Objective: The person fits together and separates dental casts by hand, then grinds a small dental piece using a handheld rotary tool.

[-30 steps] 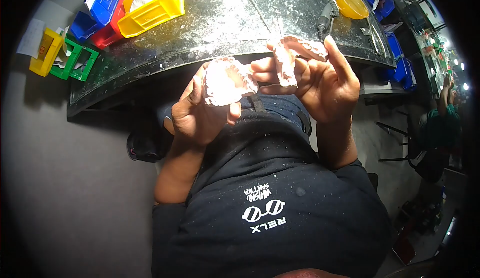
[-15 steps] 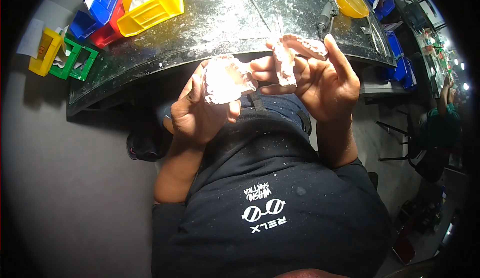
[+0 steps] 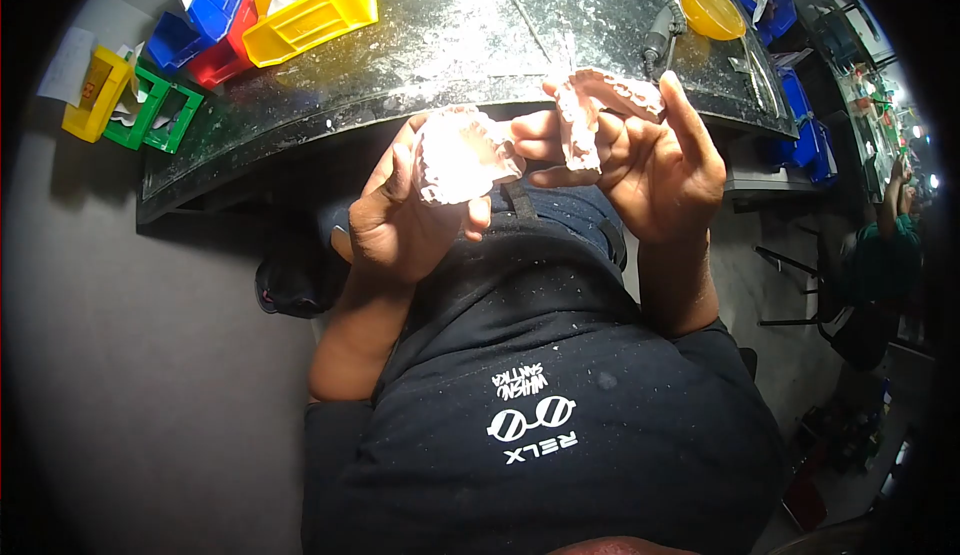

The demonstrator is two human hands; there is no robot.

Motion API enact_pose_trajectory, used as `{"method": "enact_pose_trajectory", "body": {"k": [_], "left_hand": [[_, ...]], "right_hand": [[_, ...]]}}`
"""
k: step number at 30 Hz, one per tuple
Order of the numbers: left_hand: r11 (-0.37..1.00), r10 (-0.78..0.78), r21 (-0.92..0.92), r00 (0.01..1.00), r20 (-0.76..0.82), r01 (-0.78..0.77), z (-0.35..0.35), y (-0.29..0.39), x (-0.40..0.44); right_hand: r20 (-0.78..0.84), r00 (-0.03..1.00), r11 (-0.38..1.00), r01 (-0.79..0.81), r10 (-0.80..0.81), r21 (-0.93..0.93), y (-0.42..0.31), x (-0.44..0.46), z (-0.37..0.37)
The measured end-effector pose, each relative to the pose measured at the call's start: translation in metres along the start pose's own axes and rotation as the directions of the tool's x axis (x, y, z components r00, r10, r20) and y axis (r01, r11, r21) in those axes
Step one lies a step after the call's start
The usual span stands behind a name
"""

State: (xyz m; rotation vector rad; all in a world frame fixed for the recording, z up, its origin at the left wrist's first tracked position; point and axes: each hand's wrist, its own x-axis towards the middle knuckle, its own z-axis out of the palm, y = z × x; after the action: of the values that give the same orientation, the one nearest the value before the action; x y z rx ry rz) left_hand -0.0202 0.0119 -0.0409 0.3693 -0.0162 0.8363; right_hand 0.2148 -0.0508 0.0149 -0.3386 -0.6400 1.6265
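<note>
At the far left, beside the desk [image 3: 330, 95], a yellow bin [image 3: 97, 93] and green bins [image 3: 176, 120] sit low; next come a blue bin [image 3: 218, 3], a red bin [image 3: 226, 59] and a larger yellow bin [image 3: 335, 13] with paper in it, grouped at the desk's left end, perhaps so the middle is left for work; nearer the body, before the desk's front edge, the left hand [image 3: 405, 205] grasps a pale teeth model [image 3: 458, 160], thumb on its left side and fingers around behind and below, seemingly so the upper face lies uncovered in the bright light; glare hides its finer detail.

Just right of it, the right hand [image 3: 655, 170] grips a horseshoe-shaped model [image 3: 580, 140]; this lies across the fingers, palm turned up, its right end near the thumb, a loose cradle that likely leaves the ridge open to view; its fingertips come close to the teeth model, though I cannot tell whether they touch; beyond, on the desk's right part, are a corded hand tool [image 3: 659, 35] and an orange bowl [image 3: 713, 10], both well apart from either grip.
</note>
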Motion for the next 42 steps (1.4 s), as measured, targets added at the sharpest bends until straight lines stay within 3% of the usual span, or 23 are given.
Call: {"method": "enact_pose_trajectory", "body": {"k": [4, 7, 9, 13, 16, 24, 29, 32, 33, 35, 36, 37, 39, 42], "left_hand": [[0.998, 0.003, 0.063, 1.000, 0.005, -0.003, 0.004, 0.001, 0.001], [0.994, 0.009, 0.105, 1.000, 0.005, -0.010, 0.002, 0.002, 0.001], [0.994, 0.013, 0.107, 1.000, 0.021, -0.016, 0.002, 0.001, 0.002], [0.994, 0.014, 0.111, 0.999, 0.047, -0.019, 0.002, 0.002, 0.002], [0.991, 0.027, 0.126, 0.995, 0.095, -0.039, 0.005, 0.001, 0.006], [0.993, 0.034, 0.107, 0.995, 0.091, -0.044, 0.005, -0.001, 0.007], [0.992, 0.036, 0.118, 0.995, 0.094, -0.047, 0.004, -0.001, 0.007], [0.989, 0.028, 0.142, 0.995, 0.094, -0.042, 0.004, 0.000, 0.007], [0.973, 0.033, 0.225, 0.996, 0.079, -0.050, 0.004, 0.000, 0.007], [0.949, 0.040, 0.309, 0.997, 0.068, -0.059, 0.005, -0.001, 0.005], [0.867, 0.103, 0.484, 0.993, 0.058, -0.118, 0.007, -0.006, 0.003], [0.748, 0.167, 0.642, 0.984, 0.063, -0.168, 0.008, -0.011, 0.004], [0.759, 0.209, 0.620, 0.976, 0.057, -0.199, 0.006, -0.019, 0.006], [0.676, 0.223, 0.708, 0.973, 0.065, -0.202, -0.004, -0.016, 0.007]], "right_hand": [[-0.031, 0.999, 0.997, -0.021, 0.018, -0.076, 0.000, 0.000, 0.000], [0.066, 0.997, 0.998, 0.048, -0.050, 0.040, 0.003, -0.001, -0.005], [-0.005, 0.998, 0.997, 0.060, -0.060, -0.044, 0.004, -0.002, -0.004], [0.017, 0.994, 0.989, 0.105, -0.103, -0.105, 0.004, -0.001, -0.003], [-0.029, 0.992, 0.942, 0.110, -0.126, -0.317, 0.001, 0.000, -0.005], [-0.015, 0.980, 0.925, 0.182, -0.199, -0.334, -0.002, 0.002, -0.007], [-0.008, 0.970, 0.874, 0.214, -0.241, -0.436, 0.002, 0.001, -0.007], [0.053, 0.966, 0.881, 0.252, -0.252, -0.401, 0.002, 0.002, -0.009], [0.054, 0.966, 0.881, 0.252, -0.252, -0.401, 0.003, 0.002, -0.007], [0.098, 0.932, 0.676, 0.323, -0.349, -0.663, 0.006, 0.002, 0.004], [0.096, 0.930, 0.532, 0.285, -0.355, -0.797, 0.011, -0.001, 0.013], [0.192, 0.923, 0.298, 0.296, -0.332, -0.908, 0.015, -0.002, 0.017], [0.344, 0.908, -0.039, 0.345, -0.239, -0.938, 0.019, -0.002, 0.022], [0.298, 0.912, 0.002, 0.311, -0.283, -0.950, 0.026, -0.001, 0.019]]}}
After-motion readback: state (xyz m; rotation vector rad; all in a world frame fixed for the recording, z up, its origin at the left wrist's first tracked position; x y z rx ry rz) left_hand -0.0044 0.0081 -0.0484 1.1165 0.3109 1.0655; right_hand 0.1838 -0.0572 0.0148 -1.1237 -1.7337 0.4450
